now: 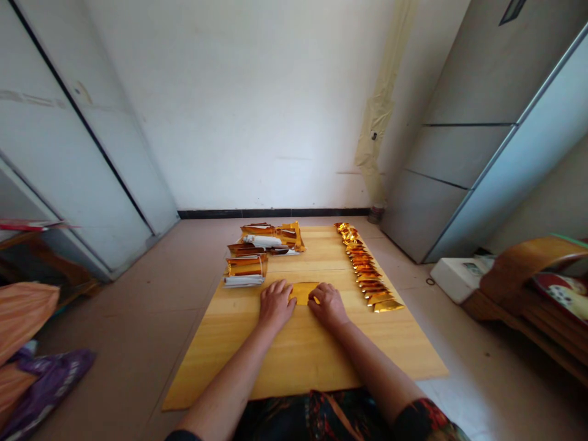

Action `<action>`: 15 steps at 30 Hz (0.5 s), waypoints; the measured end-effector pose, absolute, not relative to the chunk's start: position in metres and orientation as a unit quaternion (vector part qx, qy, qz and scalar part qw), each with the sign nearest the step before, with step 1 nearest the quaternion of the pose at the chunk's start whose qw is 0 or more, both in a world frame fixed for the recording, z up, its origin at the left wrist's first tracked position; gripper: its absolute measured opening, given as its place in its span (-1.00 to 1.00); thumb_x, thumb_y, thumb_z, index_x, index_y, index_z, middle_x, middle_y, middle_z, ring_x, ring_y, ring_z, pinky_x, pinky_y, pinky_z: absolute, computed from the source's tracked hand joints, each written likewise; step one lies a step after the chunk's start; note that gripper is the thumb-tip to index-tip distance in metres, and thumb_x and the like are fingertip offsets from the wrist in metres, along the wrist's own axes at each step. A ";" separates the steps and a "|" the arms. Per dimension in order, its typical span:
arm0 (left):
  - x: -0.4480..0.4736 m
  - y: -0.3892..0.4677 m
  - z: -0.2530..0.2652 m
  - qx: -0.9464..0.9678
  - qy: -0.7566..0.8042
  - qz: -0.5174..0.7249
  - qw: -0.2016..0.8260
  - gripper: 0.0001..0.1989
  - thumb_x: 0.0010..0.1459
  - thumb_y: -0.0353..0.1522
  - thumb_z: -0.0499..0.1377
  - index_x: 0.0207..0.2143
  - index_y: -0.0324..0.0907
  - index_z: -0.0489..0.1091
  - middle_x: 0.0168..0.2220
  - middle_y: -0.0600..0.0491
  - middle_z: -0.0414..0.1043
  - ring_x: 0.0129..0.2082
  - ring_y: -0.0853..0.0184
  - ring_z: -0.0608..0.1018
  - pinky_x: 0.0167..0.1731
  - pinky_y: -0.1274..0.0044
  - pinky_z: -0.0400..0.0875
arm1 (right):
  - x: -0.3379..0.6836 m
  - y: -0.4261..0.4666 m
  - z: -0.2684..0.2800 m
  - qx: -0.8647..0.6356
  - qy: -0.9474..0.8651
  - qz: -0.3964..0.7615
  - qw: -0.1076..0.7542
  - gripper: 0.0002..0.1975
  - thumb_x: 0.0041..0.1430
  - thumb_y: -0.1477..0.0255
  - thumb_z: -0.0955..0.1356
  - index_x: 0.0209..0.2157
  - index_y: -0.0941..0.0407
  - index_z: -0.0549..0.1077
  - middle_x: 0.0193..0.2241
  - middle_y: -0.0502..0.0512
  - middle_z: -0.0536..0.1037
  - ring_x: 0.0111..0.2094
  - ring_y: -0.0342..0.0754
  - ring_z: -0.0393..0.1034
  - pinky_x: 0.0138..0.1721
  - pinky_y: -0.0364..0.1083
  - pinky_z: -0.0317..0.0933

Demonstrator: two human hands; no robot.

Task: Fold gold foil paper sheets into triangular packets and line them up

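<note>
A small flat gold foil sheet [303, 293] lies on the wooden board in front of me, between my two hands. At its left edge is my left hand [276, 305], its thumb and fingers closing on the foil and pressing it against the board. My right hand [329, 305] has its fingers curled over the right edge, with thumb and fingertips together on the foil. The undersides of both hands are hidden. To the right, folded gold foil pieces [365, 269] stand in a long overlapping row. Bundles of gold and white sheets [245, 269] lie to the left.
The wooden board [294, 367] rests low above the tiled floor. Further bundles [271, 236] sit at its far left. A grey refrigerator [454, 128] and a wooden seat [528, 306] with a white box [462, 277] are at right. Orange and purple bags [50, 380] lie at left.
</note>
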State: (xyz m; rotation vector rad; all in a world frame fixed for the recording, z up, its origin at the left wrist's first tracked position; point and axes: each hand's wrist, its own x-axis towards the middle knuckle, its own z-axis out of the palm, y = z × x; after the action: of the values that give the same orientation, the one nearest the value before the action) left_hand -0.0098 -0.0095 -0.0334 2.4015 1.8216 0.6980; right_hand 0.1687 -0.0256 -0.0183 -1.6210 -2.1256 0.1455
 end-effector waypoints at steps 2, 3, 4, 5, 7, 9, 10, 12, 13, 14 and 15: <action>-0.010 -0.010 -0.034 0.776 0.592 0.217 0.025 -0.69 0.09 -0.29 0.16 -0.07 -0.04 0.40 0.08 -0.04 0.32 0.08 0.13 0.30 0.03 0.26 0.16 | 0.168 -0.026 -0.017 -0.590 -0.775 0.045 0.223 -0.88 0.12 0.43 0.32 -0.36 0.07 0.53 -0.31 0.06 0.48 -0.22 -0.08 0.30 -0.22 -0.15 0.07; -0.011 -0.010 -0.033 0.775 0.594 0.213 0.027 -0.68 0.09 -0.28 0.16 -0.06 -0.03 0.39 0.09 -0.05 0.31 0.09 0.13 0.29 0.04 0.25 0.15 | 0.168 -0.026 -0.017 -0.591 -0.775 0.040 0.219 -0.87 0.12 0.43 0.32 -0.36 0.07 0.53 -0.31 0.06 0.49 -0.22 -0.08 0.30 -0.23 -0.15 0.07; -0.011 -0.010 -0.033 0.775 0.595 0.208 0.029 -0.66 0.09 -0.26 0.16 -0.05 -0.02 0.38 0.11 -0.05 0.30 0.10 0.12 0.28 0.04 0.23 0.14 | 0.168 -0.025 -0.017 -0.593 -0.775 0.037 0.214 -0.87 0.13 0.43 0.31 -0.37 0.07 0.53 -0.32 0.06 0.49 -0.23 -0.09 0.31 -0.24 -0.16 0.06; -0.011 -0.010 -0.032 0.776 0.597 0.202 0.032 -0.65 0.08 -0.25 0.16 -0.03 -0.01 0.37 0.12 -0.06 0.28 0.11 0.10 0.27 0.05 0.20 0.12 | 0.168 -0.023 -0.017 -0.594 -0.776 0.036 0.209 -0.86 0.13 0.43 0.31 -0.38 0.07 0.52 -0.33 0.06 0.49 -0.23 -0.09 0.32 -0.25 -0.16 0.06; -0.011 -0.010 -0.030 0.775 0.602 0.188 0.038 -0.62 0.08 -0.22 0.16 -0.01 0.01 0.35 0.15 -0.07 0.24 0.14 0.06 0.24 0.05 0.13 0.09 | 0.168 -0.019 -0.017 -0.596 -0.776 0.044 0.201 -0.86 0.12 0.45 0.30 -0.39 0.07 0.52 -0.35 0.05 0.49 -0.26 -0.11 0.33 -0.26 -0.17 0.07; -0.012 -0.010 -0.028 0.775 0.605 0.176 0.043 -0.60 0.07 -0.21 0.16 0.00 0.02 0.34 0.18 -0.08 0.21 0.16 0.04 0.21 0.06 0.09 0.06 | 0.169 -0.015 -0.017 -0.604 -0.769 0.059 0.202 -0.86 0.10 0.48 0.30 -0.34 0.08 0.50 -0.36 0.03 0.48 -0.31 -0.14 0.33 -0.29 -0.19 0.07; -0.012 -0.009 -0.028 0.775 0.606 0.174 0.044 -0.60 0.07 -0.20 0.17 0.00 0.01 0.34 0.18 -0.08 0.20 0.17 0.03 0.20 0.06 0.08 0.05 | 0.169 -0.013 -0.017 -0.611 -0.762 0.064 0.205 -0.85 0.09 0.49 0.30 -0.31 0.08 0.49 -0.36 0.02 0.47 -0.33 -0.15 0.32 -0.31 -0.20 0.07; -0.011 -0.009 -0.027 0.775 0.604 0.180 0.040 -0.60 0.06 -0.21 0.18 -0.02 -0.02 0.35 0.18 -0.10 0.20 0.17 0.02 0.19 0.07 0.07 0.04 | 0.169 -0.009 -0.016 -0.624 -0.750 0.059 0.211 -0.85 0.08 0.49 0.30 -0.28 0.08 0.47 -0.34 0.03 0.45 -0.33 -0.14 0.31 -0.33 -0.19 0.08; -0.010 -0.009 -0.027 0.776 0.602 0.186 0.035 -0.61 0.05 -0.21 0.19 -0.03 -0.04 0.36 0.17 -0.10 0.21 0.17 0.02 0.20 0.08 0.06 0.02 | 0.168 -0.007 -0.016 -0.629 -0.747 0.048 0.209 -0.86 0.07 0.48 0.31 -0.29 0.08 0.46 -0.31 0.04 0.44 -0.30 -0.12 0.30 -0.32 -0.19 0.08; -0.009 -0.008 -0.027 0.777 0.599 0.193 0.029 -0.61 0.05 -0.21 0.20 -0.05 -0.06 0.36 0.17 -0.11 0.22 0.16 0.02 0.20 0.09 0.05 0.01 | 0.168 -0.006 -0.016 -0.632 -0.747 0.035 0.204 -0.88 0.08 0.46 0.31 -0.31 0.07 0.46 -0.28 0.05 0.43 -0.26 -0.10 0.29 -0.31 -0.18 0.08; -0.008 -0.008 -0.027 0.777 0.597 0.200 0.021 -0.62 0.04 -0.21 0.21 -0.07 -0.07 0.37 0.16 -0.11 0.22 0.16 0.01 0.21 0.09 0.05 0.00 | 0.167 -0.005 -0.015 -0.633 -0.748 0.022 0.196 -0.90 0.09 0.44 0.31 -0.32 0.06 0.46 -0.26 0.06 0.43 -0.22 -0.07 0.27 -0.29 -0.16 0.07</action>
State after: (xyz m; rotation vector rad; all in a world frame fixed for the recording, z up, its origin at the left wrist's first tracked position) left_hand -0.0077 -0.0077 -0.0274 2.4080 1.8515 0.6192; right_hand 0.1673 -0.0051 -0.0154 -1.7743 -2.0959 0.0618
